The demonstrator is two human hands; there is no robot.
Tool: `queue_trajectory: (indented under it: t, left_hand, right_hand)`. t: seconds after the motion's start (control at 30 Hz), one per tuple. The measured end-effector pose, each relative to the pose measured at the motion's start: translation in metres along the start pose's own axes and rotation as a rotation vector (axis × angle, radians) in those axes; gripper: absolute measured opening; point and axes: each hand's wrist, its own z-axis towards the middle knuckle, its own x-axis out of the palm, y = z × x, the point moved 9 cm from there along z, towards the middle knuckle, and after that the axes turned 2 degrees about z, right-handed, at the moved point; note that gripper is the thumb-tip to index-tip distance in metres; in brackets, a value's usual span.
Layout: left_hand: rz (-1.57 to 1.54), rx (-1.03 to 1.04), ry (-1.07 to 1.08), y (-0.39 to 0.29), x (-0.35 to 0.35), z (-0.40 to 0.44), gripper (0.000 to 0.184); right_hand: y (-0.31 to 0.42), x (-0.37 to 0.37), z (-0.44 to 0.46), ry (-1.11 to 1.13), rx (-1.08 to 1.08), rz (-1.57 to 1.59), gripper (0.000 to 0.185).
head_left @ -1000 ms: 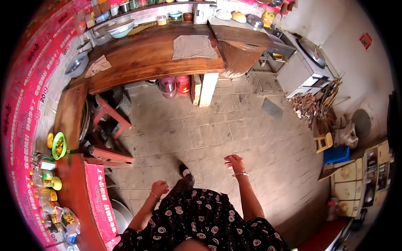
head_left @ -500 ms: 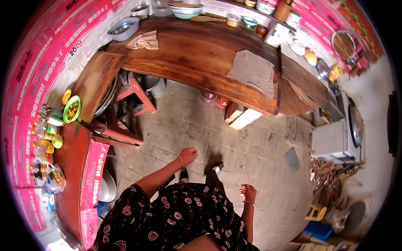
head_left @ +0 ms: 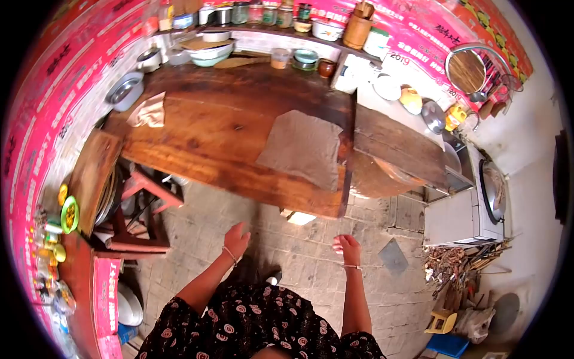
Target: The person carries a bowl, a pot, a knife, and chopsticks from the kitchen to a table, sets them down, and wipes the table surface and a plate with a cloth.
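Note:
My left hand hangs in the air above the tiled floor, short of the front edge of the wooden counter. Its fingers look loosely extended and nothing is in them. To the right, my right hand is also over the floor, its fingers curled inward; whether anything is in them is too small to tell. Neither hand touches anything. Nearest on the counter lies a grey-brown cloth, spread flat. A smaller beige cloth lies crumpled at the counter's left end.
Stacked bowls and jars stand along the counter's back. At left are a red stool and a green bowl of yellow food. A stove, firewood and a small yellow stool are at right.
The counter and its cloths now appear larger and nearer as the view has moved forward. My left hand has gone left and its fingers have loosened; my right hand is higher in view.

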Motion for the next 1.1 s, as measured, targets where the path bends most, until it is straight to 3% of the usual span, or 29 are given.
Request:
queue_trajectory:
  t: [0.13,0.27,0.63,0.9,1.0,1.1]
  left_hand:
    - [-0.023,0.072,-0.055,-0.011,0.010,0.080,0.054]
    - [0.069,0.120,-0.119,-0.033,0.026,0.176,0.056]
    - [0.227,0.128,-0.031,-0.109,0.059,0.373,0.055]
    - [0.379,0.152,-0.058,-0.152,0.083,0.449,0.057]
    - [0.440,0.126,0.020,-0.146,0.104,0.456,0.058]
    - [0.522,0.176,-0.041,-0.156,0.101,0.451,0.061]
  right_hand:
    - [0.072,0.026,0.077,0.086,-0.150,-0.035,0.014]
    - [0.165,0.054,0.124,0.129,-0.293,0.008,0.014]
    - [0.289,0.077,0.232,0.104,-0.308,-0.065,0.013]
    - [0.415,0.063,0.298,0.049,-0.502,-0.266,0.010]
    - [0.471,0.063,0.328,0.047,-0.556,-0.237,0.010]
    - [0.528,0.069,0.358,0.052,-0.668,-0.278,0.011]
